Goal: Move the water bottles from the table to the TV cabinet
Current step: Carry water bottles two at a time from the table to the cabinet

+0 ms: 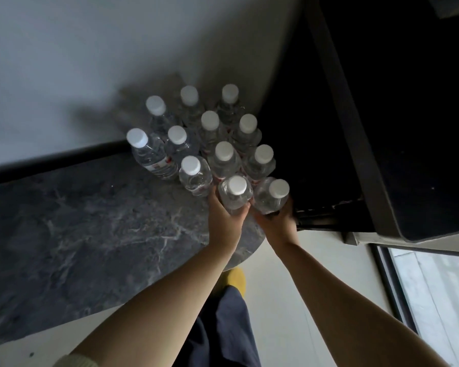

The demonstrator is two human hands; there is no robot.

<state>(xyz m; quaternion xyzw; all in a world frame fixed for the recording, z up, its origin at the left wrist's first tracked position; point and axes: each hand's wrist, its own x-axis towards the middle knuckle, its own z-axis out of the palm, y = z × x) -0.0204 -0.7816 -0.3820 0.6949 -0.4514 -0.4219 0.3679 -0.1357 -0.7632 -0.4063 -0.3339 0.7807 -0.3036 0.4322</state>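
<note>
Setting: a home living room, dim. Evidence: a dark marble-patterned cabinet top [77, 234] runs along a plain pale wall [90, 49], and a large black flat screen [408, 115] stands at the cabinet top's right end. Below that end, pale floor [276, 300] meets a dark-framed glass door [435, 292].

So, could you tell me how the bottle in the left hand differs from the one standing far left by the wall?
The near bottle is gripped by the left hand; the far-left bottle stands alone, touched by no hand. The near bottle sits at the cluster's front edge beside the right hand's bottle; the far-left one shows its red label. Both are clear with white caps.
</note>
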